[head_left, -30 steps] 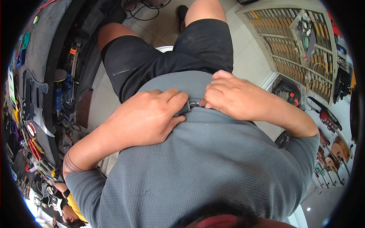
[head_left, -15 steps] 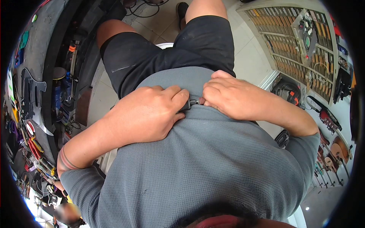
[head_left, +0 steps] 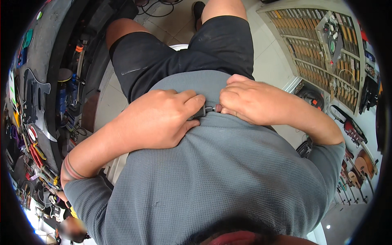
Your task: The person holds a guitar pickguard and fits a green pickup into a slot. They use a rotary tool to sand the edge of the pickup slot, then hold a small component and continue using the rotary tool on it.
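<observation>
Close against the grey shirt at my belly, my left hand (head_left: 163, 116) is wrapped round a dark rotary tool (head_left: 199, 111). Most of its body is hidden by my fingers and palm. From its nose a thin metal shaft points right and ends in a small reddish-brown grinding bit (head_left: 218, 108). My right hand (head_left: 250, 101) is closed right beside that bit, its curled fingers at the bit's far side. Whatever those fingers grip is hidden under them.
At left, a dark workbench (head_left: 36, 53) carries a black guitar pickguard (head_left: 36, 104) and several hand tools. A slotted rack (head_left: 302, 45) full of wooden-looking pieces stands at the right, with guitars (head_left: 363, 163) below it. Cables (head_left: 157, 12) lie on the tiled floor. Another person sits at lower left.
Both hands stay nearly where they were, close together at my belly. The reddish bit shows slightly more between them; the whole view has shifted a little.
</observation>
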`<state>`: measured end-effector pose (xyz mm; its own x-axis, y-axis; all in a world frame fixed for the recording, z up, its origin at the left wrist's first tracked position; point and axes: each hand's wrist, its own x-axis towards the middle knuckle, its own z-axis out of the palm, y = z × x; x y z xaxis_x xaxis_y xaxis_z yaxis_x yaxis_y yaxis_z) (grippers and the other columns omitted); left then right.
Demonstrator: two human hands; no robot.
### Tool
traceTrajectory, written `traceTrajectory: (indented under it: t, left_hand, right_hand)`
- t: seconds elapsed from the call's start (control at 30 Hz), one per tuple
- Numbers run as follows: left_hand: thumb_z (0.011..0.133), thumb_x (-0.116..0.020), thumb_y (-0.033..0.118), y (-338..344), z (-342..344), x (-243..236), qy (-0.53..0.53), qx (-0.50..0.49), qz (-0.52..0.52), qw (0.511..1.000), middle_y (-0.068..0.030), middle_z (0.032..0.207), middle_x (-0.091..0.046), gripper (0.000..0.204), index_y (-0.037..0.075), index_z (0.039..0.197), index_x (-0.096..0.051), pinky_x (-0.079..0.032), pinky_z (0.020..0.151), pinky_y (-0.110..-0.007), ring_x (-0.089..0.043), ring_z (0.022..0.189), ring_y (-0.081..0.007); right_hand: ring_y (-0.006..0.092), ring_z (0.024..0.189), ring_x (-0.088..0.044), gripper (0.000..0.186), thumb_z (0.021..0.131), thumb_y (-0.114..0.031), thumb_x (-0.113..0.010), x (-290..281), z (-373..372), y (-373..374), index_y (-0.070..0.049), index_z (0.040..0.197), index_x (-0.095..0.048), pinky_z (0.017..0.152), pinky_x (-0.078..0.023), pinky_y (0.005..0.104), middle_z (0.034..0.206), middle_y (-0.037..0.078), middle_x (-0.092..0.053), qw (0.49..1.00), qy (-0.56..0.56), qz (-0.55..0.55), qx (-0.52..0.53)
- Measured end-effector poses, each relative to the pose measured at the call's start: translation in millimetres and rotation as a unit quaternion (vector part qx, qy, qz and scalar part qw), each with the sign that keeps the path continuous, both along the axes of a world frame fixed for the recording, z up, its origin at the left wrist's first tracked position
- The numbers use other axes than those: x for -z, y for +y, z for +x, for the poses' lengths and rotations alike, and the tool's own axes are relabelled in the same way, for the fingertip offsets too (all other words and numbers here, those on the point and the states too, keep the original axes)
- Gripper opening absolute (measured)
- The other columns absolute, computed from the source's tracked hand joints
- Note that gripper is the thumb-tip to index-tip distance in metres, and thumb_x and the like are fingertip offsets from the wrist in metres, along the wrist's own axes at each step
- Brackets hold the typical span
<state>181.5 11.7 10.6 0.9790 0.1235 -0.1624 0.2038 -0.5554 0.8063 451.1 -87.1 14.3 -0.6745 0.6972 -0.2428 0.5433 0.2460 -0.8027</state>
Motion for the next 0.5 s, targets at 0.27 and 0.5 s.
traceTrajectory:
  t: [0.27,0.5]
  left_hand:
    - [0.094,-0.08,0.027,12,-6,17,-0.096,-0.049,-0.097,0.989,-0.0171,0.1,-0.072,0.048,-0.002,0.129,-0.066,-0.057,0.075,-0.044,-0.071,0.085,-0.0383]
    - [0.094,-0.08,0.027,13,-5,13,-0.077,-0.032,-0.096,0.992,-0.0165,0.1,-0.072,0.047,-0.001,0.129,-0.066,-0.057,0.075,-0.043,-0.071,0.085,-0.0373]
  right_hand:
    - [0.0294,0.094,-0.069,0.03,0.11,-0.031,-0.067,2,15,18,-0.001,0.107,-0.066,0.098,-0.055,0.0421,0.108,0.008,-0.073,0.962,0.156,-0.202,0.099]
    - [0.029,0.091,-0.07,0.026,0.111,-0.028,-0.064,-11,14,17,-0.004,0.101,-0.067,0.102,-0.052,0.0435,0.092,0.008,-0.07,0.994,0.094,-0.054,0.021]
